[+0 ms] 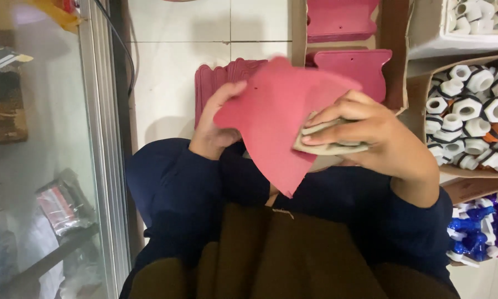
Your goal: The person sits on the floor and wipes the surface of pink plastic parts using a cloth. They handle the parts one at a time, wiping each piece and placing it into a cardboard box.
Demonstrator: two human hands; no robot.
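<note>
Glass-fronted cabinet along the 9 o'clock edge, with packaged goods dimly visible behind the pane.

Left hand: fingers curled round the left edge of a pink flat shaped sheet, thumb on its near face, gripping it. The sheet is held up, tilted, at frame centre above the lap; a small hole shows near its upper edge.

Behind it at 12 o'clock, a stack of like pink sheets stands on the white tiled floor, and more sit in a cardboard box.

Right hand: fingers pressed over a folded beige cloth, held flat against the sheet's right side.

At 3 o'clock, a box of white plastic pipe fittings; at 4 o'clock, blue-and-white fittings.
</note>
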